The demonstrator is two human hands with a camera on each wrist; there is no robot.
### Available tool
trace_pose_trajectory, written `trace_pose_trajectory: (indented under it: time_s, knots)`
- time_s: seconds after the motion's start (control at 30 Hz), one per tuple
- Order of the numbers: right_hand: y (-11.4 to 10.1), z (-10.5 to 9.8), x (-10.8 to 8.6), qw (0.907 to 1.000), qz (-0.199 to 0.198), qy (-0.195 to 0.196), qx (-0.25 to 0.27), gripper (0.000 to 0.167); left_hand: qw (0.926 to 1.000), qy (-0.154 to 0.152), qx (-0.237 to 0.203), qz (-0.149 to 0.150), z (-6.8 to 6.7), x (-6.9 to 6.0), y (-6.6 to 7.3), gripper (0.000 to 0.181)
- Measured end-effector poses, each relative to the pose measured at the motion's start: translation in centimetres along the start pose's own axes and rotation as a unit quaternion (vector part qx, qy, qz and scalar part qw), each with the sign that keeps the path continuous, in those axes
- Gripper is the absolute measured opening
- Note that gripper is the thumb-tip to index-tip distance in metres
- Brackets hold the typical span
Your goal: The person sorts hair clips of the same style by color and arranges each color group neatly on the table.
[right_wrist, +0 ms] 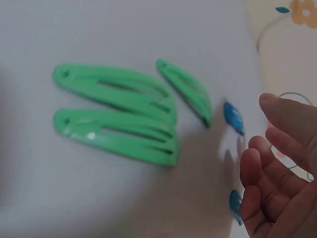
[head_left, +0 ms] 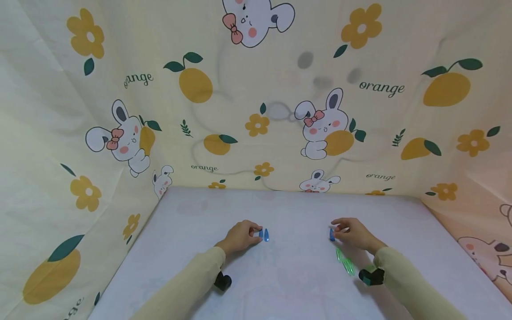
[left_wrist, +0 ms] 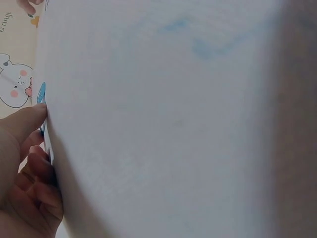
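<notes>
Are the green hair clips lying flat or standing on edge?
Flat: in the right wrist view, the green hair clips show broad faces against the tabletop.

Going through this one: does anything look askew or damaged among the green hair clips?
One green clip lies askew, angled away from the two side-by-side green clips. No damage is apparent.

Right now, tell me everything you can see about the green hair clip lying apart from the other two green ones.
The green hair clip is slim and tapered, slotted lengthwise, and looks like coated metal or plastic. It lies on the pale table, between the green pair and the blue clips in the right wrist view, touching neither. Whether it's snapped shut is unclear.
</notes>
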State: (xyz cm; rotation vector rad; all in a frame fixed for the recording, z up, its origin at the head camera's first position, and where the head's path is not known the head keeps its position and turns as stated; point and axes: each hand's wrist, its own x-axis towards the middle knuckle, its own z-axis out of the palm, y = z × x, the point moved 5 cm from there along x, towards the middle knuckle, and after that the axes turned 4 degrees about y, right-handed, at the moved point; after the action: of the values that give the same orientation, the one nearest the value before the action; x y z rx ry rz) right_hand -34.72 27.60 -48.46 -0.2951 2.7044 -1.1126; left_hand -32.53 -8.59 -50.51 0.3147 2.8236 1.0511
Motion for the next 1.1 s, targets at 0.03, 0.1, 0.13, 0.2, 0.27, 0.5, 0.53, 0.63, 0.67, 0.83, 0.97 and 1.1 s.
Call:
trace_pose_trajectory:
  time_s: [0.03,0.1,0.13,0.2,0.27,0.5,0.53,0.63,0.67,0.83,0.97,1.1]
  knots:
    - [0.3,0.1,0.0,1.0,0.007,-0.002,0.002,0.045,1.0,-0.002,0.0,-0.002,0.0,0.0,0.0,0.041]
    - [0.7,0.2,0.0,0.9999,0.016,-0.003,0.0,0.045,1.0,-0.003,-0.002,-0.004,0.1,0.0,0.0,0.041]
    - [0.9,0.3,0.0,0.9998,0.019,-0.004,-0.001,0.045,1.0,-0.005,-0.001,-0.005,0.1,-0.1,0.1,0.041]
    - [1.3,0.5,0.2,0.9997,0.023,-0.001,-0.009,0.045,1.0,-0.006,-0.001,-0.007,0.1,-0.1,0.2,0.041]
    - [1.4,0.7,0.3,0.9997,0.018,0.005,-0.017,0.044,1.0,-0.007,-0.001,-0.006,0.0,-0.1,0.2,0.041]
    - [0.7,1.2,0.3,0.9991,0.004,0.034,-0.025,0.04,1.0,-0.01,0.001,0.0,0.0,0.1,0.1,0.041]
    - [0.7,1.2,0.4,0.9989,0.011,0.038,-0.024,0.039,0.9999,-0.01,0.001,-0.001,0.0,0.1,0.1,0.041]
    - [0.6,1.3,0.5,0.9982,0.027,0.045,-0.03,0.039,0.9999,-0.012,0.0,-0.007,0.0,0.2,-0.1,0.042]
    - [0.6,1.3,0.5,0.9978,0.034,0.048,-0.03,0.039,0.9999,-0.011,0.0,-0.008,-0.1,0.2,-0.1,0.042]
    - [0.3,1.2,0.3,0.9966,0.048,0.056,-0.036,0.039,0.9998,-0.015,-0.004,-0.011,-0.1,0.0,0.0,0.041]
    - [0.1,1.2,0.3,0.9961,0.051,0.06,-0.038,0.039,0.9999,-0.013,-0.005,-0.01,-0.3,-0.1,0.3,0.041]
    - [0.1,1.2,0.3,0.9962,0.051,0.06,-0.039,0.041,0.9999,-0.009,-0.003,-0.013,-0.2,-0.1,0.2,0.041]
